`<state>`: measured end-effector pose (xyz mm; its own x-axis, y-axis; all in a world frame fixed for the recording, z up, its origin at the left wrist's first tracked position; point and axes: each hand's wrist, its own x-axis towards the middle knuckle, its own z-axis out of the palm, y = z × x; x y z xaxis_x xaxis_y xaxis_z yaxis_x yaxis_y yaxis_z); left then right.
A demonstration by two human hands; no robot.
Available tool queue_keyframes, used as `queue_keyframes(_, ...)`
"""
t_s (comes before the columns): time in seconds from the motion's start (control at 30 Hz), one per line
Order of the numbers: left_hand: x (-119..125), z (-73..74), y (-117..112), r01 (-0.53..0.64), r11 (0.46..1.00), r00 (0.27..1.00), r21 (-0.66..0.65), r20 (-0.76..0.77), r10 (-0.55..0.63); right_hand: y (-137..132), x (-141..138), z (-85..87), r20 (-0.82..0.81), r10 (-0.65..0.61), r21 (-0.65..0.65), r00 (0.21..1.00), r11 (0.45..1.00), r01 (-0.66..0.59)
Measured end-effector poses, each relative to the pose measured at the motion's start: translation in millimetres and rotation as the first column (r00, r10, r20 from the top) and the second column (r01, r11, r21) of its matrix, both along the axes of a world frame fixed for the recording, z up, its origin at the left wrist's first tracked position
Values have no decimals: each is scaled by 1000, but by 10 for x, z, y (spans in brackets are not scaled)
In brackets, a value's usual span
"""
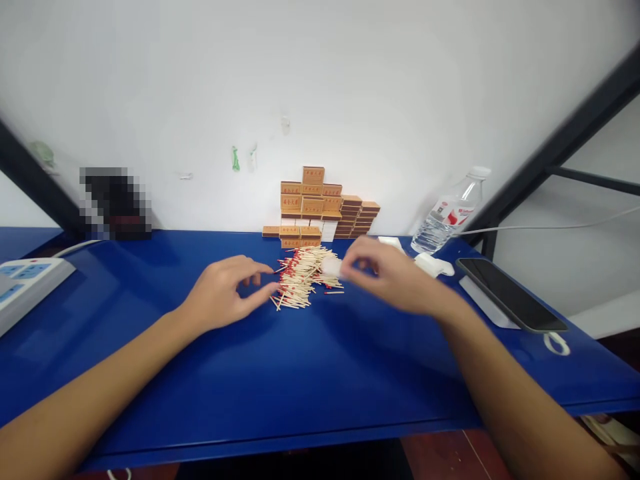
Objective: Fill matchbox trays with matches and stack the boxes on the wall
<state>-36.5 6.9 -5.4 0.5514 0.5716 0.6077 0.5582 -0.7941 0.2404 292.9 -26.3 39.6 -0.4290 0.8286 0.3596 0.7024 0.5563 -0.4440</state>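
A heap of red-tipped matches [303, 277] lies on the blue table [300, 373]. My left hand [225, 293] rests on the table just left of the heap, its fingers curled and its fingertips at the heap's edge. My right hand [390, 275] hovers at the heap's right side, blurred, pinching a small white object [331, 267] that looks like a matchbox tray. Behind the heap, brown matchboxes [313, 200] are stacked against the wall.
A clear water bottle [450, 213] stands at the back right. A black phone [510, 293] lies on white paper at the right edge. A white power strip [25, 283] sits at the far left. White pieces [435, 265] lie near the bottle.
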Motion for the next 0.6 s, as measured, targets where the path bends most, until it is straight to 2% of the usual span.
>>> queue_keyframes(0.03,34,7,-54,47,999,999,-16,-19,-47,-116,-200,-33,5,109,-69,994,992,-108)
queue_keyframes(0.1,88,22,-152,138,988,988,-72,-60,-142,-328,-545,-132,35,223,-145,974,965,-216)
queue_keyframes(0.17,123,35,-222,197,972,973,-124,-97,-210,-470,-768,-235,73,268,-184,961,950,-252)
queue_keyframes(0.23,141,47,-263,235,958,957,-164,-134,-258,-514,-851,-292,47,301,-214,952,934,-285)
queue_keyframes(0.3,145,61,-281,241,949,943,-205,-181,-279,-462,-801,-281,-15,285,-211,959,936,-281)
queue_keyframes(0.4,139,91,-291,183,943,931,-277,-260,-257,-259,-528,-180,-26,128,-124,991,984,-130)
queue_keyframes(0.47,137,111,-294,139,936,920,-322,-308,-243,-97,-285,-126,86,38,-102,996,994,-29)
queue_keyframes(0.53,142,121,-297,111,926,911,-362,-334,-240,40,-73,-120,214,20,-190,977,981,21)
queue_keyframes(0.6,152,118,-298,102,914,912,-392,-330,-243,128,54,-160,264,23,-248,964,968,45)
